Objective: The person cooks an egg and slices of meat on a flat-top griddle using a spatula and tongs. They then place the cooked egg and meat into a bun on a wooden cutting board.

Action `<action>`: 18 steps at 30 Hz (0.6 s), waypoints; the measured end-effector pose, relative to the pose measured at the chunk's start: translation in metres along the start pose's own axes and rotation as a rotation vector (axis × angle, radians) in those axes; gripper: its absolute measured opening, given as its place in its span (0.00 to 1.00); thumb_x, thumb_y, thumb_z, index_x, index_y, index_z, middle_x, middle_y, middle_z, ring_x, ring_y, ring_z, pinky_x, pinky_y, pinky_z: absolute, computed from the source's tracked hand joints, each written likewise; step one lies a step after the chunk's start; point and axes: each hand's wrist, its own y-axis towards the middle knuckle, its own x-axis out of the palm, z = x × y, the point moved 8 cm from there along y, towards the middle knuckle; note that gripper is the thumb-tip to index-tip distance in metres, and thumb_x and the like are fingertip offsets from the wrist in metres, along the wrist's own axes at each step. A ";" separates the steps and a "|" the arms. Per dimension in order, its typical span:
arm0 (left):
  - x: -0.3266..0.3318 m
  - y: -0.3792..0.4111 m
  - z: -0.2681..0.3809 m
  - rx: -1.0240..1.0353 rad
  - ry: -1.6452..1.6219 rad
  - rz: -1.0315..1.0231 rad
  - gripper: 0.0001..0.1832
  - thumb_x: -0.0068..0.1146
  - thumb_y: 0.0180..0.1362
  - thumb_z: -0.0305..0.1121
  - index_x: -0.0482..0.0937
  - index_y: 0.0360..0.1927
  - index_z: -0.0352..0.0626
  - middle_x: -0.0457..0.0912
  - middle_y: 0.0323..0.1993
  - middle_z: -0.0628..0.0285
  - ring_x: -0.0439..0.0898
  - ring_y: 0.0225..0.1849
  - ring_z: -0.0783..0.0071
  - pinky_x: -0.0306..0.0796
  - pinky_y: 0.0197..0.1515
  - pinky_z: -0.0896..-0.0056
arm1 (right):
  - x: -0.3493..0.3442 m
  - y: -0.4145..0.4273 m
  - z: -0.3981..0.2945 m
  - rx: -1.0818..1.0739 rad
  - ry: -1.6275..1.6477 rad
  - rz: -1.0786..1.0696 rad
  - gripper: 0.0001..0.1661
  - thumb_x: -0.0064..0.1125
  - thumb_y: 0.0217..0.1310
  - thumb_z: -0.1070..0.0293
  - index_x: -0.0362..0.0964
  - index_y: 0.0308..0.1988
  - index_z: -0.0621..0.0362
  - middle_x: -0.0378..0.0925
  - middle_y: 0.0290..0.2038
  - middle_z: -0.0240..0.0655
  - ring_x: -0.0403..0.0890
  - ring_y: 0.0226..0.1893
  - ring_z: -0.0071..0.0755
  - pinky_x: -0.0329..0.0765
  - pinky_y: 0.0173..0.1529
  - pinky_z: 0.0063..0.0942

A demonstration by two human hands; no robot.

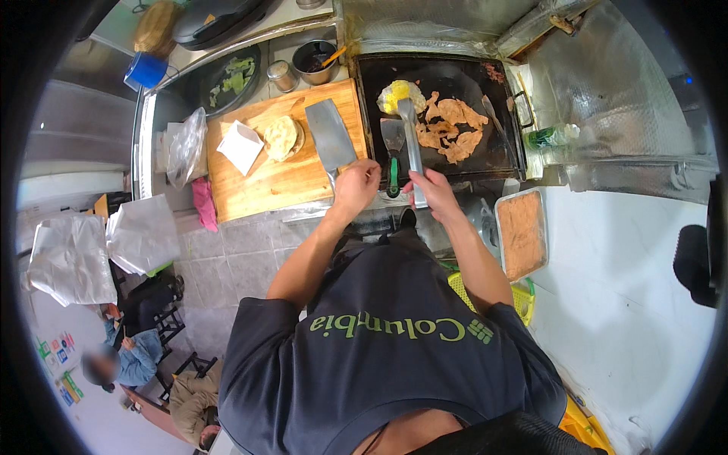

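My right hand (437,193) grips steel food tongs (412,145) over the front edge of a dark griddle (375,68). The tongs' far end reaches the lower edge of a fried egg (398,95). Right of them lie several browned flat meat slices (455,116). A scraper with a green-and-black handle (393,176) rests just left of the tongs. My left hand (356,185) is curled closed near the board's front right corner, with nothing visible in its fingers. It partly covers the handle end of a cleaver (331,133) lying flat on the wooden cutting board (239,199).
On the board are a round flatbread (281,138) and a white paper bag (241,147). Behind it stand a bowl of lettuce (236,77), a jar (282,75) and a sauce pot (315,60). A tray of raw-looking meat (521,234) lies at right. Two people sit at lower left.
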 end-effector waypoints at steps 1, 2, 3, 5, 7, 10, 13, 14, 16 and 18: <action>-0.004 -0.001 -0.011 0.014 0.078 0.048 0.09 0.59 0.56 0.34 0.82 0.37 0.41 0.81 0.30 0.52 0.82 0.32 0.55 0.75 0.37 0.58 | -0.007 -0.002 0.006 0.088 0.064 -0.009 0.17 0.50 0.71 0.58 0.71 0.44 0.63 0.77 0.27 0.37 0.74 0.22 0.24 0.70 0.21 0.25; -0.008 0.002 -0.033 0.098 0.135 0.146 0.10 0.60 0.56 0.33 0.81 0.39 0.41 0.81 0.37 0.51 0.81 0.39 0.54 0.75 0.42 0.55 | -0.014 -0.003 0.010 0.171 0.129 -0.019 0.19 0.48 0.72 0.57 0.71 0.45 0.63 0.77 0.27 0.37 0.74 0.21 0.24 0.69 0.20 0.25; -0.028 0.012 -0.037 0.139 0.212 0.235 0.13 0.61 0.55 0.34 0.80 0.43 0.40 0.80 0.43 0.49 0.80 0.44 0.51 0.74 0.46 0.54 | -0.017 -0.004 0.014 0.254 0.196 -0.022 0.20 0.45 0.73 0.55 0.71 0.45 0.63 0.77 0.27 0.37 0.74 0.21 0.25 0.69 0.20 0.25; -0.072 0.029 -0.048 0.164 0.406 0.433 0.21 0.64 0.54 0.36 0.77 0.50 0.39 0.75 0.53 0.44 0.75 0.53 0.45 0.72 0.54 0.52 | -0.022 0.014 0.019 0.272 0.277 -0.011 0.22 0.43 0.73 0.54 0.71 0.43 0.63 0.77 0.27 0.38 0.73 0.20 0.26 0.69 0.20 0.25; -0.114 0.046 -0.059 0.061 0.628 0.578 0.30 0.66 0.54 0.46 0.74 0.56 0.39 0.69 0.60 0.39 0.70 0.60 0.40 0.67 0.61 0.51 | -0.030 0.048 0.028 0.261 0.384 0.012 0.21 0.44 0.71 0.55 0.71 0.43 0.64 0.77 0.26 0.39 0.74 0.21 0.28 0.70 0.20 0.27; -0.137 0.063 -0.116 -0.084 0.747 0.479 0.32 0.64 0.53 0.53 0.75 0.54 0.40 0.70 0.60 0.43 0.70 0.61 0.44 0.68 0.61 0.52 | -0.029 0.088 0.018 0.157 0.288 0.048 0.19 0.45 0.71 0.57 0.72 0.40 0.63 0.78 0.27 0.37 0.74 0.21 0.26 0.71 0.22 0.26; -0.138 0.072 -0.160 -0.256 0.547 0.127 0.28 0.59 0.56 0.53 0.75 0.50 0.40 0.76 0.54 0.45 0.75 0.58 0.49 0.71 0.55 0.54 | -0.032 0.081 -0.003 -0.010 0.021 0.175 0.16 0.53 0.68 0.60 0.75 0.38 0.64 0.80 0.26 0.37 0.76 0.21 0.24 0.73 0.24 0.24; -0.144 0.074 -0.189 -0.058 0.528 0.230 0.28 0.57 0.58 0.52 0.75 0.51 0.38 0.78 0.49 0.45 0.77 0.53 0.48 0.71 0.53 0.56 | -0.029 0.074 -0.009 -0.033 -0.017 0.148 0.16 0.52 0.68 0.59 0.75 0.38 0.63 0.80 0.26 0.36 0.76 0.20 0.23 0.73 0.23 0.23; -0.153 0.075 -0.231 0.047 0.312 0.267 0.27 0.52 0.62 0.49 0.74 0.55 0.36 0.81 0.41 0.48 0.80 0.46 0.51 0.72 0.50 0.60 | -0.029 0.051 -0.021 -0.082 -0.076 0.110 0.17 0.50 0.70 0.58 0.74 0.39 0.62 0.79 0.24 0.35 0.75 0.20 0.21 0.72 0.22 0.21; -0.148 0.074 -0.181 -0.040 -0.185 0.190 0.29 0.48 0.67 0.48 0.72 0.61 0.33 0.83 0.41 0.53 0.79 0.44 0.64 0.70 0.49 0.67 | -0.033 0.024 -0.037 -0.131 -0.178 0.159 0.18 0.48 0.71 0.60 0.74 0.38 0.65 0.78 0.23 0.36 0.74 0.18 0.21 0.71 0.21 0.21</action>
